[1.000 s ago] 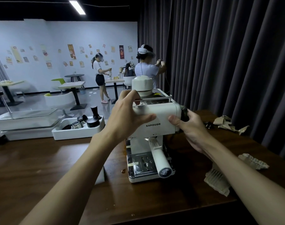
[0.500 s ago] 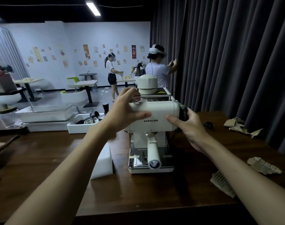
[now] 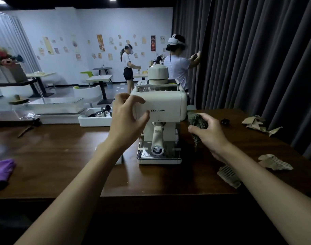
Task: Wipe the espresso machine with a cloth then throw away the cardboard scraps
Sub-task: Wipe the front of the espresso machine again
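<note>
1. Right hand (image 3: pixel 210 134) first: the fingers are curled tight round a bunched dark cloth (image 3: pixel 198 121), with the thumb folded across its front. A thin patterned tail of the cloth dangles below the thumb.
2. That fist hangs over the table (image 3: pixel 62 156), just right of the machine (image 3: pixel 161 106). The cloth is close to the machine's right side, but I can't tell whether it touches.
3. Left hand (image 3: pixel 128 119) now: the fingers are spread and half bent, the thumb stands apart, and it grasps nothing. It sits in front of the machine's upper left corner, and contact can't be told from here.
4. Between the two hands the cream machine stands upright on the table. Its tall axis is vertical and its lettered front faces the wearer.
5. Its handle (image 3: pixel 157 138) runs front to back and slopes down. The round end points at the wearer, over the shiny drip tray (image 3: pixel 176 157).
6. A domed lid (image 3: pixel 158 72) tops the machine, above and beyond both hands.
7. A ribbed scrap (image 3: pixel 229 175) lies flat, partly under the right forearm.
8. A crumpled scrap (image 3: pixel 275 162) lies further right of that wrist.
9. A folded scrap (image 3: pixel 257 122) sits well beyond the right hand, by the curtain (image 3: pixel 248 59).
10. A small black object (image 3: pixel 225 121) lies just past the right knuckles.
11. Beyond the left hand is a white tray (image 3: pixel 94 121) holding metal pieces.
12. Far left of that forearm, a purple rag (image 3: pixel 0 168) lies on the table.
</note>
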The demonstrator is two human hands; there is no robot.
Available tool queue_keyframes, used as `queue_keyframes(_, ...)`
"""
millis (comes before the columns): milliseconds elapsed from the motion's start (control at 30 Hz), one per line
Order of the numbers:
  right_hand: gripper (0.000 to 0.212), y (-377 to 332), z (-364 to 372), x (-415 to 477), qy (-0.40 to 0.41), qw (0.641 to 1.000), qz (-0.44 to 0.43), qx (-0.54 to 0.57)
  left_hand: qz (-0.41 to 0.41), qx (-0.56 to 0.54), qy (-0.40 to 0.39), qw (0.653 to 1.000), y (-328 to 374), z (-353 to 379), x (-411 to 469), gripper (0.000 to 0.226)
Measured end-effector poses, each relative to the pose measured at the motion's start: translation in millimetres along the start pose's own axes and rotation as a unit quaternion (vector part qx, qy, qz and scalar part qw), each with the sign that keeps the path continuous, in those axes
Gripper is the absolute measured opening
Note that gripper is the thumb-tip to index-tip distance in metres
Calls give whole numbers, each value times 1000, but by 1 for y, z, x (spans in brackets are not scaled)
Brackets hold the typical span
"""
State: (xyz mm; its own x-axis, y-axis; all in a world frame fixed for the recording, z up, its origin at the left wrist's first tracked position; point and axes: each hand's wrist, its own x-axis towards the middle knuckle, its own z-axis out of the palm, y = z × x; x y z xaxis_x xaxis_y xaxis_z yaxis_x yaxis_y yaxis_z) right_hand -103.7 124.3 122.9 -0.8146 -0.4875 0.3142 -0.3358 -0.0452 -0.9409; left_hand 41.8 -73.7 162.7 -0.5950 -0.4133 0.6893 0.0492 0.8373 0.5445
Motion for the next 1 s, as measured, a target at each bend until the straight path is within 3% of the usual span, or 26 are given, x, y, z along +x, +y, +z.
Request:
queue_keyframes(167, 38, 0, 1, -30, 15, 1000, 12, 3, 40, -5, -52, 998, 15, 6, -25, 20)
queue_keyframes(267, 23, -10, 4, -42, 22, 998, -44, -30, 40, -13, -43, 998, 14, 6, -26, 24)
queue_keyframes(333, 24, -21, 10, -44, 43, 991, -92, -84, 49, 10, -39, 998, 12, 0, -18, 37)
queue_keyframes(400, 32, -29, 16, -41, 98, 971, -129, -176, 72, 59, -56, 994, 6, -8, -2, 52)
queue_keyframes(500, 37, -44, 29, -32, 136, 949, -181, -222, 72, 84, -115, 987, -4, -18, 23, 64)
queue_keyframes(700, 30, -51, 52, -5, 175, 878, -295, -332, 49, 19, -147, 988, -19, -27, 38, 56)
queue_keyframes(800, 34, -44, 73, 4, 161, 854, -339, -361, 36, -29, -154, 987, -26, -30, 43, 48)
queue_keyframes(1000, 35, -52, 125, 19, 87, 846, -372, -373, 10, -114, -170, 979, -39, -30, 50, 63)
